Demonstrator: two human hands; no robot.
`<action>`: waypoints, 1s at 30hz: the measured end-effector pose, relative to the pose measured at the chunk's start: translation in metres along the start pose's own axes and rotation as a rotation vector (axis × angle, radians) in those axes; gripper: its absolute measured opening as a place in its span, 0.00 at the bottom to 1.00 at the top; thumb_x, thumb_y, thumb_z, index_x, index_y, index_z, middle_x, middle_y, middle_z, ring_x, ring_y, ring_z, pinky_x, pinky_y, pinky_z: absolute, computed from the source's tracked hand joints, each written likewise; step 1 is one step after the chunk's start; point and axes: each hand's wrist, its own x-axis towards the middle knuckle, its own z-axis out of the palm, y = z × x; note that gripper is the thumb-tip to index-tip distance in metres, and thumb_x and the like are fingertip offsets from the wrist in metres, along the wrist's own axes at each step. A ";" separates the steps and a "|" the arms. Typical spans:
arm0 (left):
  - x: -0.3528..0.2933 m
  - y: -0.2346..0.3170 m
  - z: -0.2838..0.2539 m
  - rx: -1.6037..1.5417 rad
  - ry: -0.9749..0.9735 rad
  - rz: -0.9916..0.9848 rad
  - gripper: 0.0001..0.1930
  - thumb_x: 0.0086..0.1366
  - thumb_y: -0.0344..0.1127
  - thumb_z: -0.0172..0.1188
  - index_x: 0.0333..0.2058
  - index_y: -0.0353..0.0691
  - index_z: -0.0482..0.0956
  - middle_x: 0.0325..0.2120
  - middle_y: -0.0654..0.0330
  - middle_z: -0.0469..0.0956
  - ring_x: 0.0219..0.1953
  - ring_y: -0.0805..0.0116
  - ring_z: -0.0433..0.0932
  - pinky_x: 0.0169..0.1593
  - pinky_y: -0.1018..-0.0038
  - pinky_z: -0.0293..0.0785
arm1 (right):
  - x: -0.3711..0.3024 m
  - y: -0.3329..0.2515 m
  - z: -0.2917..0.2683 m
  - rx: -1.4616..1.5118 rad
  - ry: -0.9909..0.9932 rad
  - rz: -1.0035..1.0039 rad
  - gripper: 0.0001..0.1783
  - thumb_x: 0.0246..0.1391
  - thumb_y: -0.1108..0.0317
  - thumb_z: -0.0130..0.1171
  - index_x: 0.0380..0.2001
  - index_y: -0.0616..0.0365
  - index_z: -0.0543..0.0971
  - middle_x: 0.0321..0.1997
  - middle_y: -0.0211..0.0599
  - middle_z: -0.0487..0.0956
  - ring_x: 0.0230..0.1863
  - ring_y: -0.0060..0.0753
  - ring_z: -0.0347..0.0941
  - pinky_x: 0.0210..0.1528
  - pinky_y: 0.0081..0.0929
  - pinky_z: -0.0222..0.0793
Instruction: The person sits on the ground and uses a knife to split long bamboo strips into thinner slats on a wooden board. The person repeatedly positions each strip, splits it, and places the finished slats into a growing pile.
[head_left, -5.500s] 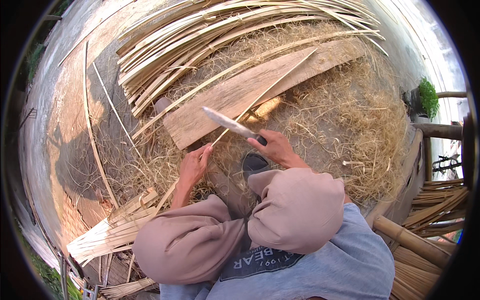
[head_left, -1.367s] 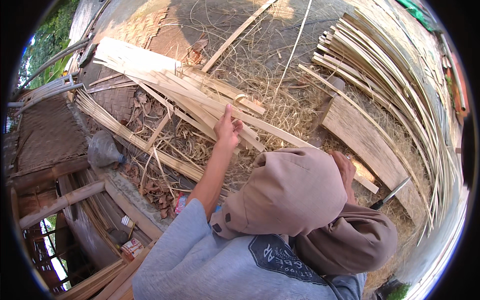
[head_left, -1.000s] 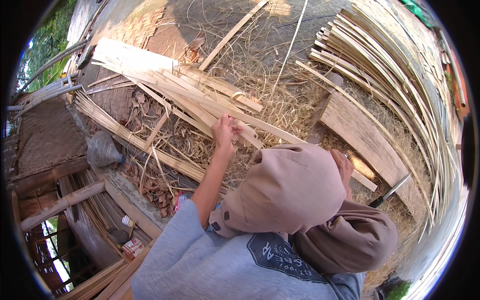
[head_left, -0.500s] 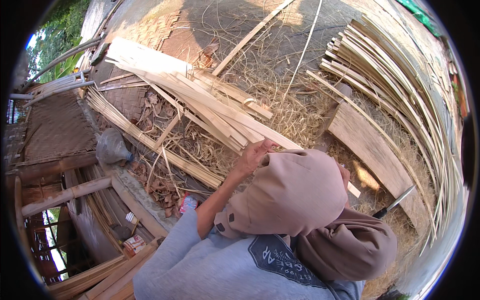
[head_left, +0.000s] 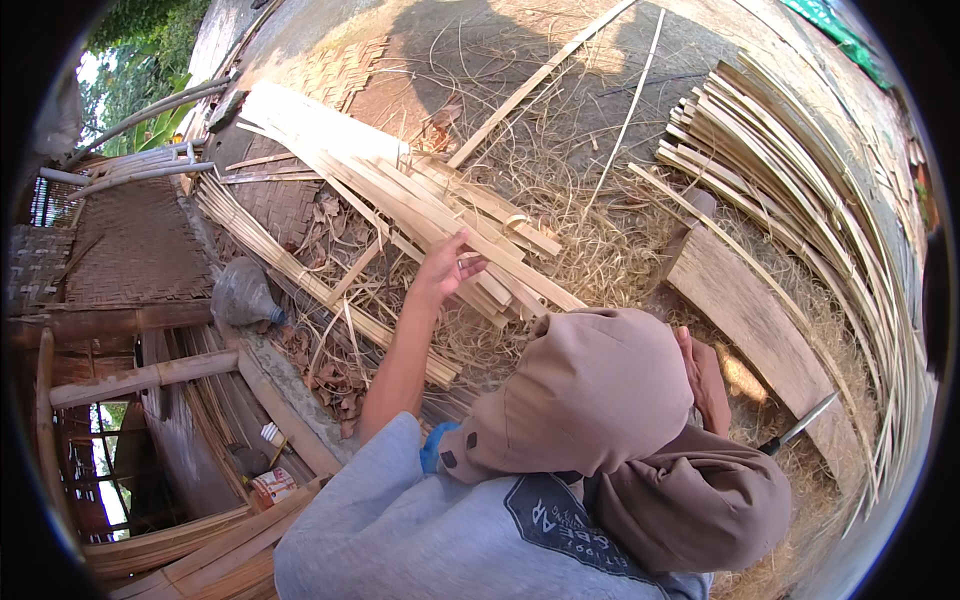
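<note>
Littered ground (head_left: 570, 115), left fingers (head_left: 455, 245) perhaps against strips (head_left: 400, 200)

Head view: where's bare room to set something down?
Free: the plank, between the long strip and the knife at its lower end; mostly bare ground at the top between a thin strip and the stacked strips. Crowded: the shavings, and the strip pile by the left hand.

Single fisheye view from the left head-worn camera, facing steeply downward from close above the knees (head_left: 610, 385), the left hand (head_left: 446, 268) near centre and the ground (head_left: 455, 62) beyond that hand reaching the curved rim.
</note>
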 end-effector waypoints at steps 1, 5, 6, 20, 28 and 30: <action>0.018 0.019 -0.007 -0.014 0.039 0.022 0.15 0.75 0.43 0.58 0.48 0.37 0.75 0.41 0.55 0.78 0.40 0.60 0.81 0.45 0.65 0.85 | -0.004 0.005 -0.006 0.030 0.052 -0.020 0.38 0.75 0.40 0.39 0.50 0.68 0.82 0.39 0.46 0.86 0.41 0.40 0.83 0.49 0.36 0.75; 0.074 0.086 -0.134 0.028 0.345 0.124 0.17 0.76 0.50 0.56 0.45 0.40 0.76 0.34 0.60 0.78 0.33 0.63 0.78 0.35 0.70 0.82 | -0.009 0.043 -0.009 0.102 0.152 -0.105 0.36 0.77 0.44 0.38 0.50 0.70 0.82 0.40 0.43 0.84 0.41 0.31 0.80 0.48 0.30 0.75; 0.091 0.097 -0.118 0.187 0.325 0.104 0.23 0.74 0.55 0.57 0.49 0.38 0.74 0.36 0.56 0.79 0.35 0.62 0.80 0.35 0.71 0.83 | -0.023 0.052 -0.018 0.154 0.261 -0.090 0.34 0.76 0.45 0.42 0.48 0.69 0.82 0.40 0.47 0.86 0.41 0.35 0.82 0.48 0.31 0.76; 0.002 0.116 0.337 1.513 -0.779 0.817 0.22 0.75 0.49 0.57 0.58 0.40 0.81 0.40 0.53 0.87 0.42 0.64 0.85 0.49 0.68 0.78 | -0.123 0.311 -0.089 -0.301 1.276 0.747 0.29 0.64 0.48 0.60 0.59 0.58 0.75 0.51 0.55 0.82 0.54 0.59 0.78 0.56 0.53 0.73; 0.154 0.005 0.412 2.123 -0.986 0.992 0.18 0.72 0.44 0.55 0.40 0.33 0.84 0.42 0.40 0.84 0.48 0.38 0.81 0.54 0.52 0.76 | -0.108 0.287 -0.085 -0.153 1.169 0.810 0.26 0.64 0.47 0.61 0.51 0.58 0.75 0.47 0.55 0.82 0.49 0.63 0.80 0.50 0.57 0.75; 0.197 -0.017 0.379 2.107 -0.929 0.975 0.21 0.73 0.49 0.55 0.40 0.35 0.84 0.43 0.38 0.83 0.50 0.39 0.80 0.55 0.50 0.74 | -0.101 0.287 -0.084 -0.191 1.202 0.767 0.26 0.64 0.46 0.60 0.50 0.59 0.75 0.45 0.56 0.81 0.47 0.63 0.79 0.49 0.56 0.74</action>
